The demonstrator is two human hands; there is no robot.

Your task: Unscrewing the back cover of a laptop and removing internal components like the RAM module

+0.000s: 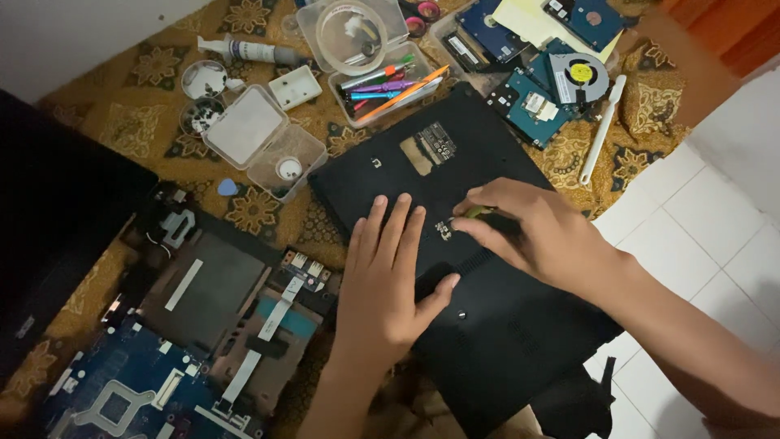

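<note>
A black laptop bottom cover [496, 325] lies upside down on a patterned cloth. My left hand [390, 280] rests flat on it, fingers spread and pointing away from me. My right hand [528, 228] pinches a small green-tipped tool [475, 212], its tip at a small metal part [444, 230] on the cover just beyond my left fingertips.
An opened laptop chassis with a blue circuit board [154, 382] lies at the left. Clear plastic boxes [260, 138], a tray of coloured screwdrivers [390, 85], a paste syringe [248, 51], hard drives [532, 110], a fan [579, 75] and a white tool [601, 130] crowd the far side. White tiled floor [699, 211] lies right.
</note>
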